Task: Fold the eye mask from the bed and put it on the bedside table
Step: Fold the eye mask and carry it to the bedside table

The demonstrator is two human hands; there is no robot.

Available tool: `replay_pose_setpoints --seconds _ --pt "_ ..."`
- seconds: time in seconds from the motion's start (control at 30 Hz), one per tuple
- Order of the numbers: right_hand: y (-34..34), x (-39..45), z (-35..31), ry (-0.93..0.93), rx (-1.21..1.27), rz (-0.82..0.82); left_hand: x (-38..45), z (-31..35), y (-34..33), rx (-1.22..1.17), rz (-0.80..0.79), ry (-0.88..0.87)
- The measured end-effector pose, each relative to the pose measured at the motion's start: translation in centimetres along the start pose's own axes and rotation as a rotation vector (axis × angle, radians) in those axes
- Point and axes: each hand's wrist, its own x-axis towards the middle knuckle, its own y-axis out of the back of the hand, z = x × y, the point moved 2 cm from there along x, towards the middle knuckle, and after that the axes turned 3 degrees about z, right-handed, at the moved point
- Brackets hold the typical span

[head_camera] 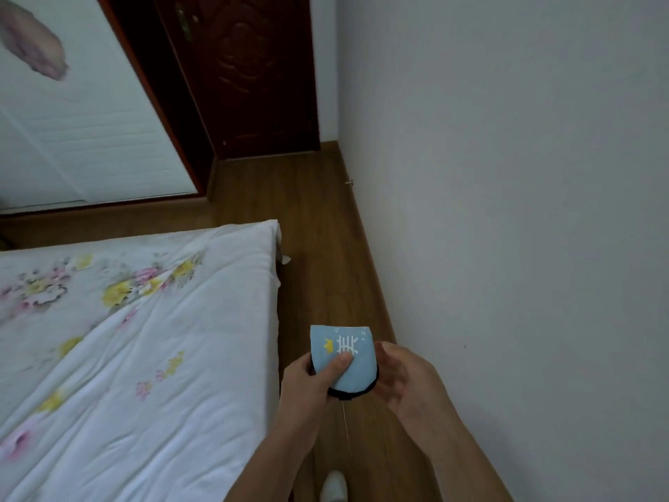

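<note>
The eye mask [335, 342] is light blue with a white and yellow print and a black edge, folded in half. I hold it in the air over the strip of floor between the bed and the wall. My left hand [307, 384] grips it, thumb pressed on its front. My right hand [402, 378] cups its right edge from behind, fingers curled and touching the black rim. The bed [137, 342] with its white flowered cover lies to the left. No bedside table shows in view.
A narrow wooden floor strip [325, 255] runs between the bed and the white wall [506, 211] on the right. A dark wooden door [246, 74] stands at the far end, a white wardrobe panel [83, 132] beside it. A white shoe [335, 483] shows at the bottom.
</note>
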Motion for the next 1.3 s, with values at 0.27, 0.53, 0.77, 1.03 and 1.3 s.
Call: replay_pose_setpoints --seconds 0.27,0.53,0.77,1.03,1.3 --pt "-3.9 9.7 -4.1 -0.039 -0.09 -0.051 9.5 3.2 0.4 -0.106 0.086 0.019" --pt "-13.8 24.3 -10.8 -0.042 -0.187 -0.022 25.7 11.9 3.8 -0.124 0.124 -0.018" --pt "-20.5 34.0 -16.4 -0.034 -0.169 -0.017 36.6 19.0 5.1 -0.139 0.118 -0.041" --pt "-24.4 45.2 -21.0 -0.076 -0.152 -0.034 47.6 23.6 5.3 -0.189 0.135 -0.023" --pt "-27.9 61.8 -28.3 -0.11 -0.172 -0.084 63.0 30.1 2.7 -0.215 0.185 -0.033"
